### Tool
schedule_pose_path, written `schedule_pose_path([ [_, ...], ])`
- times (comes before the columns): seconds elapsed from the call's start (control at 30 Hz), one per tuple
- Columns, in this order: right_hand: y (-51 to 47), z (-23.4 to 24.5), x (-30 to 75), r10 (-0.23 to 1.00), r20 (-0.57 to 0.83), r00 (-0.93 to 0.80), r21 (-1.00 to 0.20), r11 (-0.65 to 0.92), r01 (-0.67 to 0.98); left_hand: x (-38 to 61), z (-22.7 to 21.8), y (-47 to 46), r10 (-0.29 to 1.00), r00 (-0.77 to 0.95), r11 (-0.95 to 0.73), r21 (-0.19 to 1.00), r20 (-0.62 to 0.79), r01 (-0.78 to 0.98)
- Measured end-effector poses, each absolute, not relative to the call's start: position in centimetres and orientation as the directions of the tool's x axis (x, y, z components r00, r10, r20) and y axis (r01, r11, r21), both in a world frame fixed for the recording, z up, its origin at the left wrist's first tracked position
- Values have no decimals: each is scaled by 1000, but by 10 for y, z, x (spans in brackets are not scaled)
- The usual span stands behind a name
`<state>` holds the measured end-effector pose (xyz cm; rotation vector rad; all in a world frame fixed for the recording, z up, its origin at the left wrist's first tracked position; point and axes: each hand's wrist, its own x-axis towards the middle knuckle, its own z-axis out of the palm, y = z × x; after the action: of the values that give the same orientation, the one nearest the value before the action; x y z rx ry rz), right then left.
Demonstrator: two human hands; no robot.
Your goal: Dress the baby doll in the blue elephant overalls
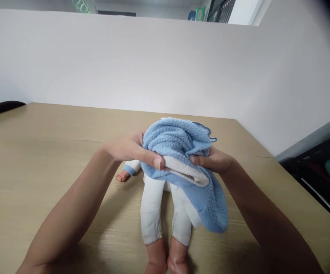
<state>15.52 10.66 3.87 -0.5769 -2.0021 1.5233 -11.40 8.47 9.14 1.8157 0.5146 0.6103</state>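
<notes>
Pinched under both thumbs, between my left hand (129, 148) and right hand (217, 160): bunched blue-and-white terry garment (176, 133), over a white-clad doll (151, 213) on the table (53, 152).

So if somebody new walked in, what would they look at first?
Probably the fluffy blue cloth bunched up in the middle, with the left hand and right hand gripping it from either side. Next might be the doll in white lying under it on the table, its legs pointing toward the bottom of the picture and one little hand peeking out at the left.
</notes>
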Motion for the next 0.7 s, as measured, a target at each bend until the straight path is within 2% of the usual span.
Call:
schedule_pose_path([
  [0.07,96,39,155,611,178,-772,-970,242,-31,-115,91,68,613,781,-240,970,116,44],
  [0.17,74,41,157,523,174,-834,-977,198,-80,-117,86,40,630,767,-230,973,122,34],
  [0.3,34,47,164,468,68,-881,-978,206,34,-116,72,-3,689,721,-178,982,79,62],
  [0.37,12,48,165,529,74,-845,-958,272,87,-111,62,-28,764,644,-130,985,25,116],
  [0.5,-22,37,161,745,229,-626,-875,439,203,-91,35,-76,880,473,-38,988,-37,148],
  [0.57,-33,27,156,787,275,-553,-836,479,266,-81,16,-93,947,306,34,981,-92,191],
  [0.6,-36,22,153,795,285,-535,-822,490,291,-77,7,-99,972,214,46,976,-92,213],
  [0.7,-43,9,146,813,260,-522,-801,483,354,-70,-15,-108,996,81,20,968,-41,248],
])
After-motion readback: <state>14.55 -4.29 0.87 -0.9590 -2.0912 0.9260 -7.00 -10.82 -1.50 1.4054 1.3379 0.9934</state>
